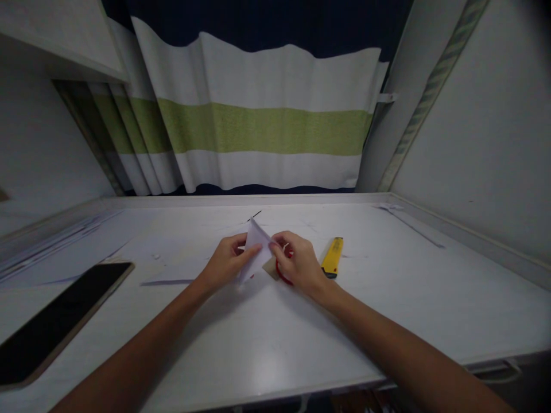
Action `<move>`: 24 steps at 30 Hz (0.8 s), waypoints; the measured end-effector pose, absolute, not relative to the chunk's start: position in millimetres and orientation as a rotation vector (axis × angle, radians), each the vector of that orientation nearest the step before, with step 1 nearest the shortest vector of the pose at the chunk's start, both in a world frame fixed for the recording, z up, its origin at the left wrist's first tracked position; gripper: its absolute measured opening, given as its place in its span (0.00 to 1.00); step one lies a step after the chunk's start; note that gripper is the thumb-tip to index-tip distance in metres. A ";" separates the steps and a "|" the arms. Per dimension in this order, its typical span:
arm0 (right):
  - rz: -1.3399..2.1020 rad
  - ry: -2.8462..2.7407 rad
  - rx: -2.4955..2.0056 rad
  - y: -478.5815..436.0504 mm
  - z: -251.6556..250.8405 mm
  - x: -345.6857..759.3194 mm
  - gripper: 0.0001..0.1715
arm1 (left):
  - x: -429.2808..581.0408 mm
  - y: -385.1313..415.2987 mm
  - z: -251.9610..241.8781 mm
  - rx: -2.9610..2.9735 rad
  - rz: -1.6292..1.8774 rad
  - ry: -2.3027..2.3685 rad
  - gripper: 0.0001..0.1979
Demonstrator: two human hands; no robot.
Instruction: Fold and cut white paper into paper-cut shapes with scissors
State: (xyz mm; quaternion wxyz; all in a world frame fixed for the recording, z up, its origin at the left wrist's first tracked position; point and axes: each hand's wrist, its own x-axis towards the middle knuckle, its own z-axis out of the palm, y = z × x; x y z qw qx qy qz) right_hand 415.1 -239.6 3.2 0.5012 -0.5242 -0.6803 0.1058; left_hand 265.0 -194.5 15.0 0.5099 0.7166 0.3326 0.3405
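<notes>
A folded piece of white paper (255, 252) is held up over the white table, its pointed tip upward. My left hand (226, 259) pinches its left side between thumb and fingers. At its right edge, my right hand (297, 261) grips the paper with thumb and fingertips. Something red and curved (283, 274), like a handle loop, shows under my right hand, beside a small beige piece (270, 268). Just right of my right hand lies a yellow cutter (333, 257) with a dark end.
A dark phone-like device (64, 321) lies at the left. Paper sheets (86, 246) spread behind it, and a thin strip (413, 225) lies at the back right. A striped curtain (267, 132) hangs behind the table.
</notes>
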 end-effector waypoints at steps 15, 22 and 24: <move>0.741 -1.627 -1.405 -230.1 11.0 435.4 0.15 | 256.0 -188.6 22.0 1.794 1.006 0.772 0.16; 0.236 -2.049 -1.955 -236.1 -2.4 460.4 0.12 | 252.8 -182.9 25.6 1.827 1.052 0.841 0.24; 0.335 -2.013 -1.894 -235.5 -8.0 456.3 0.10 | 251.8 -181.3 26.0 1.850 1.053 0.890 0.24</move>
